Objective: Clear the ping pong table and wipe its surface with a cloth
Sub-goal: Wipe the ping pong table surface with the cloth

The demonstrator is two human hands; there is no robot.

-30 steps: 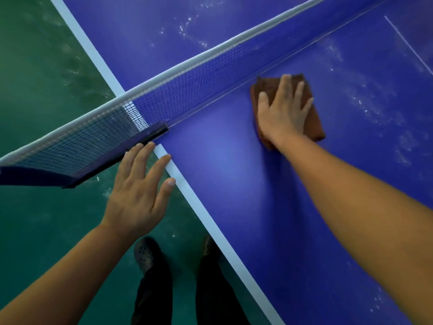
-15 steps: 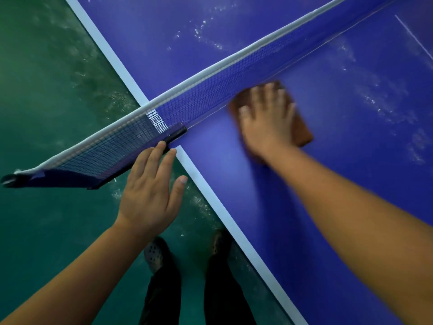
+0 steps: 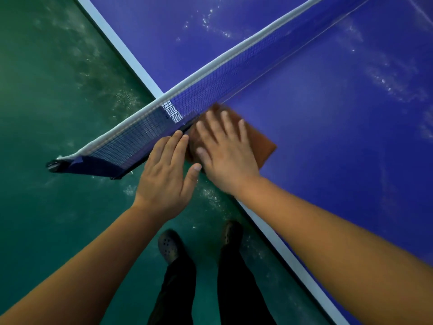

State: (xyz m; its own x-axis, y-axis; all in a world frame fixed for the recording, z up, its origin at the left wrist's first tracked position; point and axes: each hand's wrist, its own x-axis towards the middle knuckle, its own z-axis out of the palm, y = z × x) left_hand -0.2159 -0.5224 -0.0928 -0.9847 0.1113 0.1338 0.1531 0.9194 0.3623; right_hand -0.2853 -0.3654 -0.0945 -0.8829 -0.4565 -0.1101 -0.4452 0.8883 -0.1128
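A folded brown cloth [image 3: 262, 144] lies flat on the blue ping pong table [image 3: 339, 148], at the side edge beside the net. My right hand [image 3: 225, 151] presses on it with straight, spread fingers. My left hand [image 3: 166, 170] hovers just off the table edge with fingers extended, its fingertips at the net clamp and its thumb close to my right hand. White dusty smears show on the blue surface at the right and beyond the net.
The net [image 3: 210, 90] runs diagonally from the upper right to its post end [image 3: 55, 165], which overhangs the green floor [image 3: 46, 90]. The white edge line [image 3: 288, 254] marks the table side. My feet in dark shoes [image 3: 168, 247] stand below.
My right hand has slid the cloth along the net toward the table's side edge, ending next to my left hand. My left hand stayed near the net clamp.
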